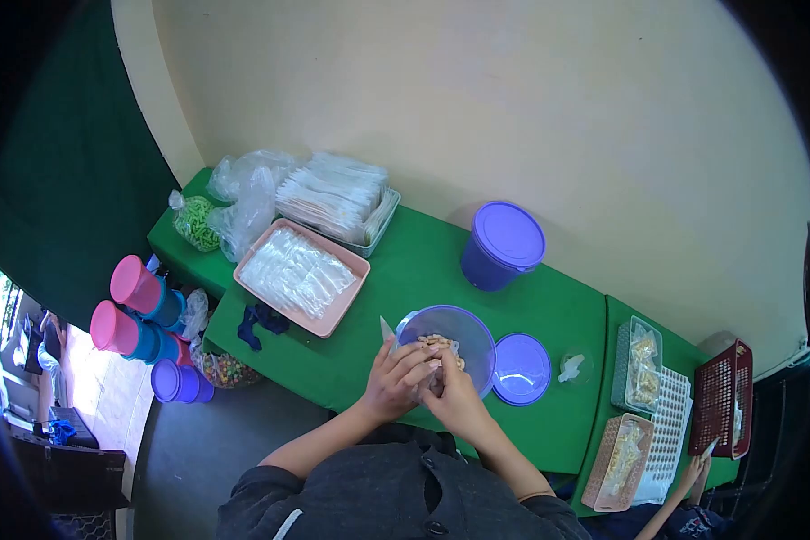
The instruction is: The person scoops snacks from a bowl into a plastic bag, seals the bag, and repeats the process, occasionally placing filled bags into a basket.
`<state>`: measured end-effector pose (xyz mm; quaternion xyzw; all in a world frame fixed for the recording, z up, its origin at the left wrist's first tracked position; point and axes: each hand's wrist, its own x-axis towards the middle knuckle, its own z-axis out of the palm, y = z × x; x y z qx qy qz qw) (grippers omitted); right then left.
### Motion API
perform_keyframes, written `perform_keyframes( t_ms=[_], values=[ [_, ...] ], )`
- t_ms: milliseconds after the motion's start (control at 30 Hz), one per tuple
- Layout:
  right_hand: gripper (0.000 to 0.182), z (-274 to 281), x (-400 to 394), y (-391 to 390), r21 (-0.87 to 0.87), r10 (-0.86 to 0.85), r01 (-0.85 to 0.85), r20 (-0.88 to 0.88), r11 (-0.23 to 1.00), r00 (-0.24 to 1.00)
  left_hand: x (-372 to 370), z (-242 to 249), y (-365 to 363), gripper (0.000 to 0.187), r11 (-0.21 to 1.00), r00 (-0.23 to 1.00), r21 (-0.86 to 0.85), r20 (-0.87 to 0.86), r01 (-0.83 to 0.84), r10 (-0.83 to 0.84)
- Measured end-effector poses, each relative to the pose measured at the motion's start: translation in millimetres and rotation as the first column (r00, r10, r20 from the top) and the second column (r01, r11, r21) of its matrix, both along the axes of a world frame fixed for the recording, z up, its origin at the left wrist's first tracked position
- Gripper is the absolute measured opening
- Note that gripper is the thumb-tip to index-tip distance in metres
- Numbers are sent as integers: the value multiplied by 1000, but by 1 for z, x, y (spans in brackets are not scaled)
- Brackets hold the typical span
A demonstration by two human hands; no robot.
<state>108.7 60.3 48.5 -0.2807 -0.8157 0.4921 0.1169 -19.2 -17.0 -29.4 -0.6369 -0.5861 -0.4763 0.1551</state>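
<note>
An open purple tub [477,337] stands on the green table in front of me, with small beige, peanut-like pieces [436,342] showing inside. My left hand [394,382] is at its near left rim, fingers curled round a small clear plastic bag [386,329] whose pointed corner sticks up past the knuckles. Over the near side of the tub, my right hand [454,396] meets the left one with its fingers drawn together. What lies between the right fingertips is hidden. Beside the tub, on the right, lies a round purple lid [522,369].
A pink tray [355,292] of clear bags and a basket [385,222] of white packets stand left. A lidded purple tub [504,247] stands behind. At right, a co-worker's hand [693,472] is near a dark red basket [706,396] and baskets of filled bags [619,454].
</note>
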Motion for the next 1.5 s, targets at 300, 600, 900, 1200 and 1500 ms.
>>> perform_keyframes(
  t_ms=[300,600,900,1200,1500],
  values=[
    [42,11,4,6,203,-50,74,-122,976,991,-10,21,0,56,999,978,-49,207,19,-8],
    [36,-68,-12,52,-558,-255,68,-266,827,930,-5,36,-3,52,952,799,205,521,226,-301],
    [27,-78,-26,23,-803,-449,27,-306,596,839,8,59,-8,48,871,641,290,592,397,-489],
    [39,-95,-32,42,-823,-250,99,-54,559,967,-5,52,-12,37,887,580,296,674,354,-457],
    [23,-155,-13,117,579,79,-438,540,687,838,-63,8,16,45,810,797,-585,470,-40,379]
  ],
)
